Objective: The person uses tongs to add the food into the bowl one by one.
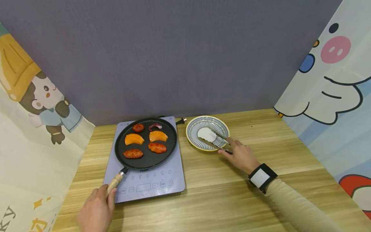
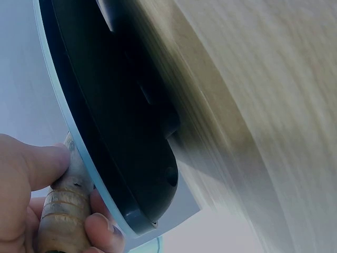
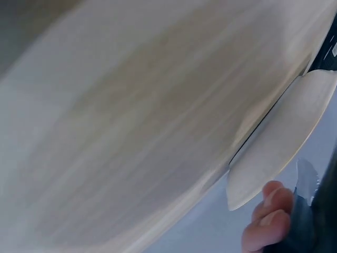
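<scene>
In the head view my left hand (image 1: 97,207) grips the wooden handle (image 1: 115,183) of a round black frying pan (image 1: 146,161). The pan holds two orange salmon slices (image 1: 134,139), two glazed chicken wings (image 1: 133,153), a red tomato half (image 1: 138,128) and a purple octopus tentacle (image 1: 155,126). My right hand (image 1: 240,155) holds metal tongs (image 1: 209,142), spread apart, with their tips over a patterned plate (image 1: 192,144) with a yellow rim. Nothing shows between the tong tips. The left wrist view shows thumb and fingers around the handle (image 2: 66,213).
Beneath the pan lies a light purple induction cooktop (image 1: 174,175) with a touch panel. A black plug (image 1: 181,120) sits by its back right corner. The wooden table (image 1: 220,193) ends at a grey wall (image 1: 185,64) behind, with cartoon-printed curtains (image 1: 342,96) on both sides.
</scene>
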Demonstrator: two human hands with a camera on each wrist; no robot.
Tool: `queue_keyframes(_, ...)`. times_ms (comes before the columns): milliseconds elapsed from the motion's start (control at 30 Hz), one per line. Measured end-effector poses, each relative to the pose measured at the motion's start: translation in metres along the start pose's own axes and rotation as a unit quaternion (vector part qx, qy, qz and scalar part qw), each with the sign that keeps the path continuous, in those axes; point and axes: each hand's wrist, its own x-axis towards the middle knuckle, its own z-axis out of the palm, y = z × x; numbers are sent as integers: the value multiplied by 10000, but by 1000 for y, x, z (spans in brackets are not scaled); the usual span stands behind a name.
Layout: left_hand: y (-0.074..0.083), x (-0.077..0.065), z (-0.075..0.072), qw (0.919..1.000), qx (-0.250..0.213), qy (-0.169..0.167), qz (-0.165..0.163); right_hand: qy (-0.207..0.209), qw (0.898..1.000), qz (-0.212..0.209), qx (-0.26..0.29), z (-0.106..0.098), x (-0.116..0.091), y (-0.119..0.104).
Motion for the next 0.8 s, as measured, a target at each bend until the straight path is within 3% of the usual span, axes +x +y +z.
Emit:
queue_keyframes(433,2,0,1,9999,-7,117,42,-436,9981,415,-126,-11,-4,13)
queue_keyframes(800,1,0,0,9999,-3,135,52,-569,9969,460,-299,-12,-7,15)
